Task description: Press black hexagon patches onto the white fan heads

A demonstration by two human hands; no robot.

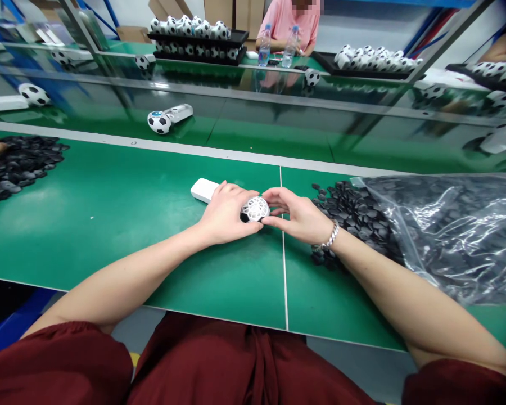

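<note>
- Green matte tabletop (109, 225) carries 2 heaps of small black plastic pieces: left heap (21, 160) at the table's edge, right heap (349, 208) beside 1 crinkled clear bag (447, 236).
- 1 white fan (255, 208) sits by the table's middle seam, with a round lattice grille and a smooth flat handle (203, 189).
- Left hand (225, 214) has its fingers curled closed over the fan's neck, and the handle pokes out beyond the knuckles.
- Right hand (299, 216) pinches the grille's rim between thumb and fingertips.

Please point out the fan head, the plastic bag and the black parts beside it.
fan head (255, 209): head view, white grille.
plastic bag (447, 236): head view, clear film.
black parts (349, 205): head view, heap's middle.
</note>
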